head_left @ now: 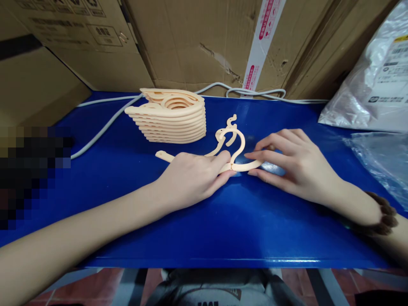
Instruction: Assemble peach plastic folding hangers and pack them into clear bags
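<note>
A peach-coloured plastic folding clothes hanger (240, 146) lies low over the blue table, its curved hook pointing away from me. My left hand (194, 176) is closed on it, thumb and fingers pinching the part left of the centre joint. One flat end of the hanger pokes out to the left of that hand. On the other side, my right hand (291, 159) has its fingers curled loosely around the right arm, whose tip they hide. Just behind the hook sits a further peach-coloured hooked piece (231, 123); whether it is joined to the hanger I cannot tell.
Several folded hangers (172, 119) form a neat stack at the back left. Grey-white cable (105, 131) runs along the rear of the blue table (204, 233). Cardboard boxes (191, 38) wall off the back and left. Clear plastic packaging (366, 85) lies at the right.
</note>
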Demonstrator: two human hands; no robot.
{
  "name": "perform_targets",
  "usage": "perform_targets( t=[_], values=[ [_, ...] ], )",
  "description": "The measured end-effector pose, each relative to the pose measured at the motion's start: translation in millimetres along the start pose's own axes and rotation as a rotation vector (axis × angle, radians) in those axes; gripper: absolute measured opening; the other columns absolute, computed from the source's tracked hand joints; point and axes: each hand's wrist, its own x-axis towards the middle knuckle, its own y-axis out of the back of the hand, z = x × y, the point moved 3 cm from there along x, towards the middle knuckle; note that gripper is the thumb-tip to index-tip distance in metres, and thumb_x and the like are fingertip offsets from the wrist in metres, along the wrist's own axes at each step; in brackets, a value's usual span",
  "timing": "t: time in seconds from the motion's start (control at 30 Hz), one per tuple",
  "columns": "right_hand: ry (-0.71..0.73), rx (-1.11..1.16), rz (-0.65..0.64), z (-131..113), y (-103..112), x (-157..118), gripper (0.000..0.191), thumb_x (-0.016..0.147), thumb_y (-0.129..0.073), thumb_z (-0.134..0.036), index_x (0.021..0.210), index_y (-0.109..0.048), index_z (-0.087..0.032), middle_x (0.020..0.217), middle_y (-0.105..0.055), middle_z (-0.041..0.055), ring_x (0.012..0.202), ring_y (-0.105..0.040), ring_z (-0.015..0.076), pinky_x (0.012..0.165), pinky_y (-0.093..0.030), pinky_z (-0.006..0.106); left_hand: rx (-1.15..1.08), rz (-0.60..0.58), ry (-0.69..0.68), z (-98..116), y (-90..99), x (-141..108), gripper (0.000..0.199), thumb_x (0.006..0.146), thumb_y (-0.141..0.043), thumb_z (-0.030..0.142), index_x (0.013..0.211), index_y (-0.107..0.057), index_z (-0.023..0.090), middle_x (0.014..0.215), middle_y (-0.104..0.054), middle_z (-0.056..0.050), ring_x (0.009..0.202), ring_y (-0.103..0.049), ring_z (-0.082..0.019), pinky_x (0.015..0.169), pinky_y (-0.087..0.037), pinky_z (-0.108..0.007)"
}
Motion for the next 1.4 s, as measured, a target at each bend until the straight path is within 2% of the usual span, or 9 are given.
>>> perform_targets(
  t=[0.1,0.23,0.33,0.5,0.73,0.93,1.1,1.27,1.4],
  values=[
    [-0.015,-0.093,0.055,-2.7,6.4,-0.5,0.027,0.103,-0.056,-0.036,0.116,-0.072,-0.018,0.117,-0.067,0.0150,0.101,-0.058,0.0282,0.084,-0.040,0.043,0.035,-0.043,0.034,-0.6,0.5,1.3,0.026,0.104,-0.046,0.040,0.101,-0.061,0.019,0.073,-0.072,-0.003,0.058,-0.068,-0.021,0.048,-0.021,-0.027],
    [0.042,-0.061,0.111,-9.1,8.8,-2.4,0.021,0.102,-0.057,-0.026,0.115,-0.071,-0.017,0.098,-0.069,0.0093,0.083,-0.060,0.0212,0.072,-0.043,0.036,0.051,-0.083,0.075,-1.6,1.0,2.6,0.026,0.103,-0.045,0.040,0.102,-0.061,0.019,0.069,-0.070,-0.002,0.058,-0.068,-0.021,0.048,-0.019,-0.027],
    [0.089,-0.010,0.054,-13.6,2.4,-2.7,0.023,0.105,-0.052,-0.024,0.118,-0.069,-0.016,0.094,-0.070,0.0057,0.077,-0.063,0.0167,0.068,-0.047,0.031,0.051,-0.087,0.092,-2.7,0.3,2.5,0.029,0.104,-0.044,0.042,0.102,-0.061,0.019,0.065,-0.068,-0.002,0.056,-0.067,-0.021,0.048,-0.019,-0.027],
    [0.096,-0.011,0.017,-14.4,-5.8,-1.3,0.028,0.107,-0.047,-0.025,0.122,-0.067,-0.013,0.099,-0.073,0.0073,0.081,-0.067,0.0177,0.071,-0.049,0.030,0.027,-0.045,0.062,-3.3,-1.7,1.4,0.032,0.105,-0.043,0.043,0.101,-0.062,0.018,0.065,-0.068,-0.003,0.055,-0.066,-0.022,0.048,-0.019,-0.027],
    [0.075,0.034,0.025,-9.7,-7.6,-1.4,0.026,0.106,-0.051,-0.024,0.122,-0.065,-0.011,0.095,-0.072,0.0075,0.076,-0.064,0.0180,0.068,-0.046,0.029,0.014,-0.026,-0.005,-2.0,-3.8,0.4,0.028,0.103,-0.045,0.038,0.097,-0.062,0.018,0.067,-0.068,-0.003,0.056,-0.066,-0.020,0.048,-0.017,-0.027],
    [0.069,0.043,0.007,-9.2,-10.2,-1.3,0.026,0.106,-0.051,-0.024,0.124,-0.064,-0.011,0.093,-0.071,0.0076,0.074,-0.062,0.0180,0.068,-0.046,0.030,0.013,0.102,-0.096,0.0,-2.3,-1.2,0.027,0.103,-0.046,0.034,0.087,-0.060,0.018,0.063,-0.066,-0.001,0.050,-0.061,-0.017,0.047,-0.017,-0.026],
    [0.079,0.055,0.007,-8.9,-10.1,-0.4,0.030,0.106,-0.050,-0.025,0.125,-0.065,-0.008,0.091,-0.071,0.0082,0.073,-0.062,0.0181,0.068,-0.045,0.030,0.031,0.183,-0.167,1.9,-4.1,-3.0,0.026,0.105,-0.044,0.032,0.089,-0.059,0.018,0.063,-0.066,0.001,0.047,-0.061,-0.016,0.045,-0.020,-0.026],
    [0.082,0.052,0.006,-8.8,-10.0,-1.3,0.032,0.106,-0.051,-0.025,0.126,-0.066,-0.007,0.092,-0.071,0.0089,0.076,-0.063,0.0192,0.070,-0.047,0.031,0.006,0.150,-0.189,2.9,-7.3,-4.4,0.020,0.105,-0.047,0.031,0.095,-0.058,0.019,0.071,-0.071,0.002,0.056,-0.069,-0.019,0.046,-0.029,-0.027],
    [0.086,0.036,0.008,-8.1,-12.2,-1.8,0.032,0.106,-0.050,-0.027,0.126,-0.066,-0.008,0.094,-0.071,0.0084,0.076,-0.062,0.0202,0.070,-0.048,0.033,0.014,0.154,-0.189,3.1,-7.8,-4.9,0.020,0.105,-0.047,0.032,0.098,-0.059,0.019,0.072,-0.072,0.001,0.057,-0.070,-0.019,0.046,-0.031,-0.028]
  ],
)
